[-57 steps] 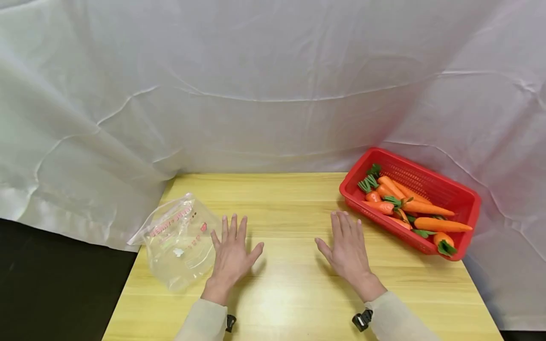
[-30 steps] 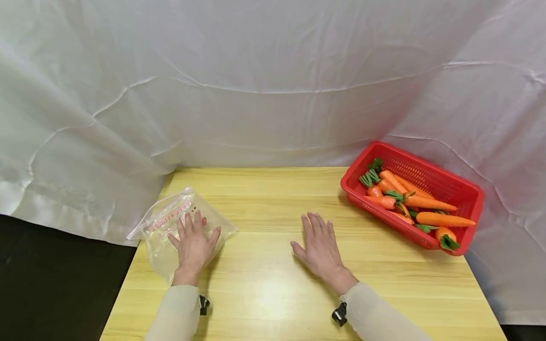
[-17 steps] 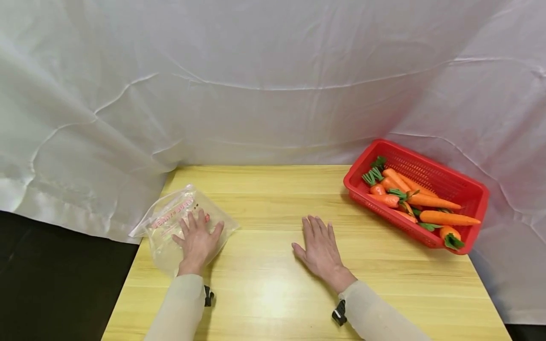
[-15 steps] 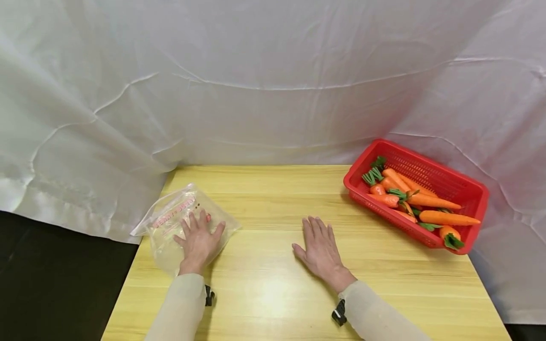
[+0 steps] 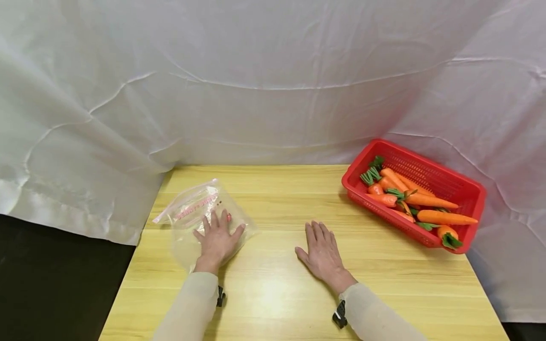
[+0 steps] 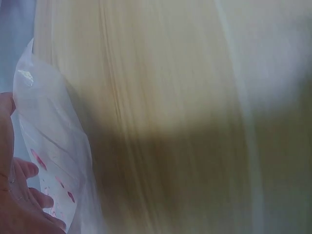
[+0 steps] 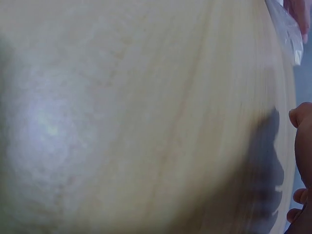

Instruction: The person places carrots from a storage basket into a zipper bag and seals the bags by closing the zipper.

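Observation:
A clear zip-top plastic bag [image 5: 187,237] with pink print lies flat on the left part of the table. My left hand [image 5: 217,240] rests on it with fingers spread and straight, covering part of the print. In the left wrist view the bag [image 6: 53,122] shows beside the fingers [image 6: 29,168]. My right hand [image 5: 323,253] is held palm down over the middle of the table, fingers straight, holding nothing. The right wrist view shows the thumb [image 7: 301,115] and its shadow on the wood; whether this hand touches the table I cannot tell.
A red plastic basket [image 5: 426,166] with several carrots [image 5: 445,217], some with green tops, stands at the table's right rear. The wooden table [image 5: 273,199] ends at a pale hanging cloth [image 5: 273,118] behind. Dark floor [image 5: 55,279] shows at the left.
My left hand moved left onto the bag, then slid it to the right along the table. The right hand shifted left earlier and has since moved only slightly. The basket stays in place.

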`<state>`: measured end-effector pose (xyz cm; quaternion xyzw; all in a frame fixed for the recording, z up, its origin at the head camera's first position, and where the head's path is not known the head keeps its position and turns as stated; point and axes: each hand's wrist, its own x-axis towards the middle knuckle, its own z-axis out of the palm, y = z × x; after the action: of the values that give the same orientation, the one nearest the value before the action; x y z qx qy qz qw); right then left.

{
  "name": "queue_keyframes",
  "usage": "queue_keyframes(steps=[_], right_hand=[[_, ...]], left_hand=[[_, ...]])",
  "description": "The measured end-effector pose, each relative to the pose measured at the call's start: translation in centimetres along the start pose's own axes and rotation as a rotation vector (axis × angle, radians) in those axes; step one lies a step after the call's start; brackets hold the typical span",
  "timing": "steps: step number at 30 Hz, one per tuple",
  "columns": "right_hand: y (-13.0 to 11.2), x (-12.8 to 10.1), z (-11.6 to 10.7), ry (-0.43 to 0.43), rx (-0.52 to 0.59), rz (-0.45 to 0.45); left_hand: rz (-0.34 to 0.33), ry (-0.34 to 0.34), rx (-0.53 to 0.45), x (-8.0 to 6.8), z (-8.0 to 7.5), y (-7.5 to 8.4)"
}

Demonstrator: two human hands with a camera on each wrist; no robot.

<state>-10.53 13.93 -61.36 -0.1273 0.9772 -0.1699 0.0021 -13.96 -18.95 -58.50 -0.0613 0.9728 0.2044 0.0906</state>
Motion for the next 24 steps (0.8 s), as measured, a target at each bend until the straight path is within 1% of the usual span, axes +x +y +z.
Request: queue_keyframes(steps=[5,9,12,15,17,24], right_hand=[[0.2,0.0,0.0,0.036,0.004,-0.009],[0.4,0.1,-0.1,0.110,-0.001,-0.038],[0.6,0.2,-0.3,0.149,0.020,-0.044],[0.9,0.2,-0.7,0.143,0.050,-0.020],[1.0,0.3,-0.9,0.133,0.064,0.001],[1.5,0.6,-1.6,0.099,0.104,0.064]], left_hand=[[0.086,-0.022,0.009,-0.2,1.1,2.6],[0.160,-0.055,0.036,-0.6,1.8,4.5],[0.215,-0.070,0.064,-1.0,2.3,5.8],[0.275,-0.085,0.096,-1.4,2.8,6.8],[0.311,-0.106,0.124,-1.7,3.2,7.5],[0.468,-0.187,0.224,-2.9,4.3,9.4]])
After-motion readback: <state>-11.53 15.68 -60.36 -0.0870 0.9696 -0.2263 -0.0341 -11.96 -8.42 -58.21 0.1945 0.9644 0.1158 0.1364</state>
